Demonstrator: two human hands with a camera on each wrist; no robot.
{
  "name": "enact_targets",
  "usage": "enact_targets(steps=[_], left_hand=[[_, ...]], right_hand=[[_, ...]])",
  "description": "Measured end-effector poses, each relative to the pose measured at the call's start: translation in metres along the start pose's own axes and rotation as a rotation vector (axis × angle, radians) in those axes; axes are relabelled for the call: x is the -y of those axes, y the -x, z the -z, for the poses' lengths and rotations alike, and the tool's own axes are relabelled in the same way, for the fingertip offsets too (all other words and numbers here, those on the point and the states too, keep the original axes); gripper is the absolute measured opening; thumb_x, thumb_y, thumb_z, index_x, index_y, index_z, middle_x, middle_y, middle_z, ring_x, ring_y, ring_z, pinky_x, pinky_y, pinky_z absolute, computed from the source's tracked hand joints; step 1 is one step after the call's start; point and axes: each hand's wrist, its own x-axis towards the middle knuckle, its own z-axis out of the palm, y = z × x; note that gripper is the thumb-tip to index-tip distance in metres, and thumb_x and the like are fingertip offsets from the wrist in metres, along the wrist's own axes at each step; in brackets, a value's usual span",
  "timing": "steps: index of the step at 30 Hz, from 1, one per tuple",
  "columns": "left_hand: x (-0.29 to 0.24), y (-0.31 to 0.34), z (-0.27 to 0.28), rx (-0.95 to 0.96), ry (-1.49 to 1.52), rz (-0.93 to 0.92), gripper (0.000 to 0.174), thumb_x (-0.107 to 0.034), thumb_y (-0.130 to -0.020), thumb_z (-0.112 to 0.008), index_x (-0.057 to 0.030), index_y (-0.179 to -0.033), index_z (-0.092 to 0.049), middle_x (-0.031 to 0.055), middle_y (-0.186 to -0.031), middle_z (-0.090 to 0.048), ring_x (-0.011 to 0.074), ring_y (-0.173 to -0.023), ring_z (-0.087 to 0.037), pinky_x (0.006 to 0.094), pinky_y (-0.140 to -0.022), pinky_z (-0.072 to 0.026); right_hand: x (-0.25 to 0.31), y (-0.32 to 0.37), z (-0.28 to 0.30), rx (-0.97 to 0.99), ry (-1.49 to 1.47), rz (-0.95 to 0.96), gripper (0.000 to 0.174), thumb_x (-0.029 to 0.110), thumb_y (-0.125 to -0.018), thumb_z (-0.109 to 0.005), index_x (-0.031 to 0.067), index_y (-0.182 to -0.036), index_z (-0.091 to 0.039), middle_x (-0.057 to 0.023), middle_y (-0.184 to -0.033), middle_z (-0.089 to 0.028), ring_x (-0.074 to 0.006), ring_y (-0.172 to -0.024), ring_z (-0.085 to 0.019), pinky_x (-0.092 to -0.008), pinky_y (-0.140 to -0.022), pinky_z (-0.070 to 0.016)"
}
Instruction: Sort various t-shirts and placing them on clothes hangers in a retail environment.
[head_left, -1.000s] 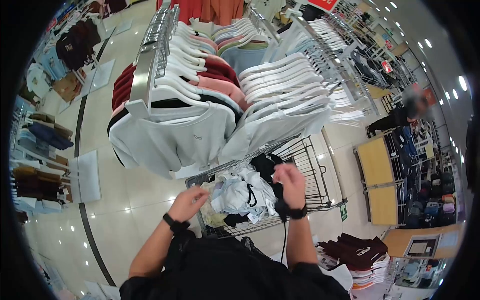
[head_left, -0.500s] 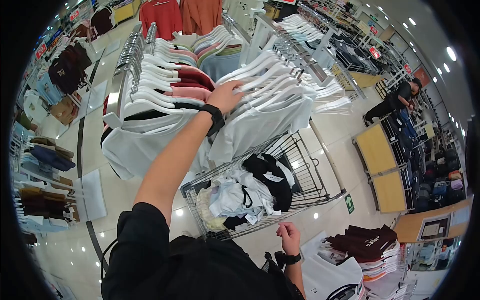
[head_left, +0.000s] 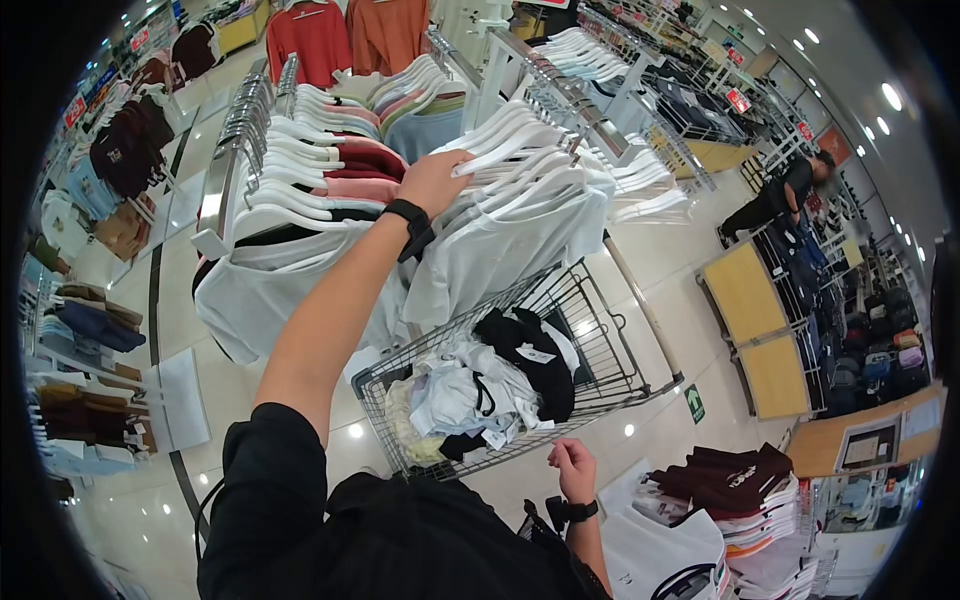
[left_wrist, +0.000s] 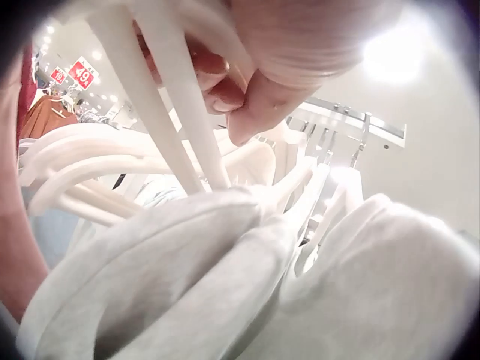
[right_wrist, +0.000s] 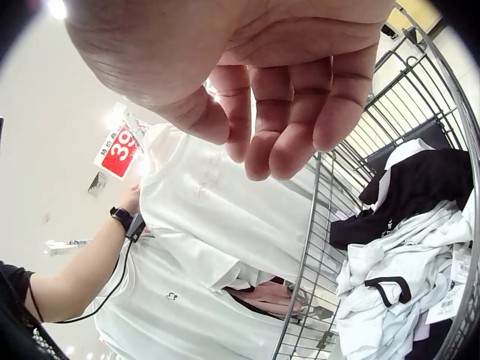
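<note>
My left hand (head_left: 437, 183) reaches up to the right-hand row of white hangers (head_left: 505, 145). In the left wrist view its thumb and curled fingers (left_wrist: 259, 105) close round a white hanger (left_wrist: 176, 82) at the rail. White T-shirts (head_left: 510, 240) hang below, and a pale shirt (left_wrist: 150, 262) fills the lower left wrist view. My right hand (head_left: 574, 468) hangs low in front of my body, near the wire shopping cart (head_left: 600, 395). Its fingers (right_wrist: 289, 120) are loosely bent with nothing between them. Crumpled white clothes (head_left: 465, 395) and a black garment (head_left: 540, 375) lie in the cart.
A second row of shirts (head_left: 290, 280) hangs on the left rail (head_left: 215, 205). Dark red shirts (head_left: 730, 480) and other tops stand at lower right. A person (head_left: 790, 195) stands by the wooden display units (head_left: 745, 310). A red price sign (right_wrist: 120, 154) hangs above the rack.
From in front of my body, my left hand has risen to the white hangers and gripped there. My right hand has dropped from above the cart to its near side.
</note>
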Motion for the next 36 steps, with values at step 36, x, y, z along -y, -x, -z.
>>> enact_targets(steps=[36], left_hand=[[-0.001, -0.003, 0.007, -0.021, 0.033, 0.041, 0.030, -0.027, -0.087, -0.068, -0.0136, -0.114, -0.072, 0.0178, -0.097, -0.073, 0.0362, -0.092, -0.069, 0.0421, -0.083, -0.0531]], right_hand=[[-0.022, -0.013, -0.012, 0.065, 0.010, -0.032, 0.014, 0.011, -0.100, -0.060, -0.0007, -0.105, -0.067, -0.0035, -0.078, -0.066, -0.0089, -0.070, -0.061, -0.0238, -0.065, -0.0495]])
